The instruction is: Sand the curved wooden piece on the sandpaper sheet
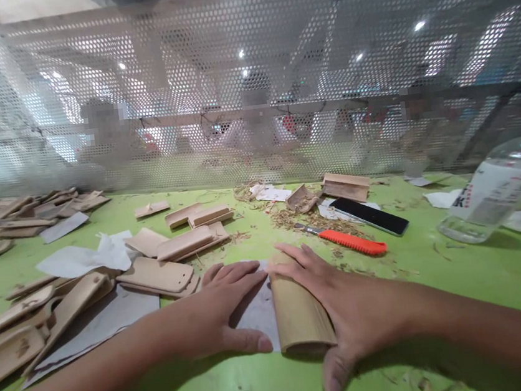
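Head view: a curved bamboo piece [298, 313] is seen lying on the green table [463, 285], close to the near edge, with a grey sheet of sandpaper [257, 312] just beside it on its left. The right hand [349, 311] is laid flat over the right side of the bamboo piece, fingers stretched out and spread, nothing being clasped. The left hand [222, 313] is pressed flat on the sandpaper, fingers extended, thumb touching the sheet's near edge; its fingertips nearly meet those of the right hand. A pile of flat bamboo blanks [161, 273] is spread to the left, mixed with more grey sheets [97, 330]. Behind the hands, an orange-handled knife [348, 241] is set among shavings [301, 219], with a black phone [370, 215] just beyond it. A clear plastic bottle [500, 193] is lying on its side at the far right. A perforated metal screen [248, 84] is raised along the far side of the table, and blurred figures are visible through it.
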Available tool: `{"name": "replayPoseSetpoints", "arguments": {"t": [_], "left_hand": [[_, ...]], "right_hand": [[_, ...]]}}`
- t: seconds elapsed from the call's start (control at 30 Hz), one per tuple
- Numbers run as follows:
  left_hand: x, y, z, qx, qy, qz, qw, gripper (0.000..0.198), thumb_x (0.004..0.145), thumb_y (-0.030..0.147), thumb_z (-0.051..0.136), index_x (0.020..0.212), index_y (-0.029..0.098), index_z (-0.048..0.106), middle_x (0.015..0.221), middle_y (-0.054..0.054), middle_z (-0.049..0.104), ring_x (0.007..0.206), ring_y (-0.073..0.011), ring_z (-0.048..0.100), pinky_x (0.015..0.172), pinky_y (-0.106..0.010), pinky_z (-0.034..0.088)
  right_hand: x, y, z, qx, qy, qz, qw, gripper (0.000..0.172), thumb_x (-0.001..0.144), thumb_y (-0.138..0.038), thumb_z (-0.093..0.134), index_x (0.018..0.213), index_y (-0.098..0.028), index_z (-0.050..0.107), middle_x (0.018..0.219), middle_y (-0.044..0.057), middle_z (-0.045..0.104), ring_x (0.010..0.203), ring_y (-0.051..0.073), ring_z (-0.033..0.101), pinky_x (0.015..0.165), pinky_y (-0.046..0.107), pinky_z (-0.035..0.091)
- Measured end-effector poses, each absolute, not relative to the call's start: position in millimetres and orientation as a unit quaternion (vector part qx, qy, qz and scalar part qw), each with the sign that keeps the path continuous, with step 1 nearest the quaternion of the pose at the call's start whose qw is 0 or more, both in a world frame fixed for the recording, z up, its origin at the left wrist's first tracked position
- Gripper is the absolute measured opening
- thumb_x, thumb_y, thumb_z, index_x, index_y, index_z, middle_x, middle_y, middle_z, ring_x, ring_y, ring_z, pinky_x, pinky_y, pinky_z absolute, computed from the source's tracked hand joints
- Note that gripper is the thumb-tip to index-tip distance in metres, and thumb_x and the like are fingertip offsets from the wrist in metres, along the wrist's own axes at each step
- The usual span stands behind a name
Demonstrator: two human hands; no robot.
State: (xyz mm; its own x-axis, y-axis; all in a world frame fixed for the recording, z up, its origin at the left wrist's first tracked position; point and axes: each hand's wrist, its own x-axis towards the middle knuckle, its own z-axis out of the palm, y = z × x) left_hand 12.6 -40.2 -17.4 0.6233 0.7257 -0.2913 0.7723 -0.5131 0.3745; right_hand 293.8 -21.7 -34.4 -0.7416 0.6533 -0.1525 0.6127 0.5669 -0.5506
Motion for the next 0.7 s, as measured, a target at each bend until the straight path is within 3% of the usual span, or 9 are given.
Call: {"name": "replayPoseSetpoints", "arguments": {"t": [0.13, 0.23, 0.3, 0.5, 0.7], "left_hand": [[13, -40, -17, 0.870, 0.429, -0.042, 0.238, 0.106, 0.088, 0.080, 0.063, 0.168, 0.023, 0.023, 0.174, -0.013, 0.015, 0.157, -0.0446, 0.012, 0.123, -0.067, 0.013], [12, -40, -19, 0.872, 0.426, -0.036, 0.237, 0.105, 0.088, 0.079, 0.063, 0.168, 0.025, 0.022, 0.174, -0.013, 0.015, 0.157, -0.0453, 0.011, 0.123, -0.067, 0.013], [12, -40, -19, 0.872, 0.427, -0.037, 0.236, 0.105, 0.088, 0.079, 0.064, 0.168, 0.025, 0.021, 0.174, -0.012, 0.015, 0.158, -0.0450, 0.011, 0.123, -0.066, 0.013], [13, -41, -14, 0.870, 0.430, -0.044, 0.239, 0.104, 0.089, 0.078, 0.063, 0.168, 0.023, 0.023, 0.173, -0.014, 0.016, 0.158, -0.0442, 0.011, 0.123, -0.067, 0.014], [12, -41, -17, 0.876, 0.422, -0.027, 0.234, 0.104, 0.089, 0.078, 0.063, 0.167, 0.021, 0.025, 0.173, -0.015, 0.019, 0.158, -0.0433, 0.014, 0.124, -0.066, 0.012]], "right_hand": [[296, -24, -27, -0.372, -0.878, 0.300, -0.010, 0.158, 0.039, -0.069, 0.097, 0.167, -0.041, 0.009, 0.175, 0.013, -0.015, 0.153, 0.061, 0.002, 0.112, 0.082, 0.027], [292, -26, -15, -0.399, -0.867, 0.297, -0.022, 0.131, 0.064, -0.075, 0.084, 0.167, -0.040, 0.012, 0.176, 0.012, -0.005, 0.153, 0.057, 0.017, 0.112, 0.078, 0.033], [291, -27, -10, -0.406, -0.864, 0.298, -0.006, 0.117, 0.073, -0.074, 0.079, 0.167, -0.038, 0.018, 0.176, 0.012, 0.006, 0.153, 0.054, 0.025, 0.114, 0.075, 0.035], [295, -22, -8, -0.417, -0.861, 0.280, -0.086, 0.131, 0.062, -0.077, 0.084, 0.167, -0.041, 0.014, 0.177, 0.009, -0.002, 0.157, 0.052, 0.004, 0.121, 0.074, 0.018], [288, -22, -15, -0.435, -0.864, 0.252, -0.028, 0.122, 0.060, -0.086, 0.076, 0.163, -0.037, 0.034, 0.173, 0.015, 0.014, 0.151, 0.053, 0.028, 0.118, 0.069, 0.030]]}}
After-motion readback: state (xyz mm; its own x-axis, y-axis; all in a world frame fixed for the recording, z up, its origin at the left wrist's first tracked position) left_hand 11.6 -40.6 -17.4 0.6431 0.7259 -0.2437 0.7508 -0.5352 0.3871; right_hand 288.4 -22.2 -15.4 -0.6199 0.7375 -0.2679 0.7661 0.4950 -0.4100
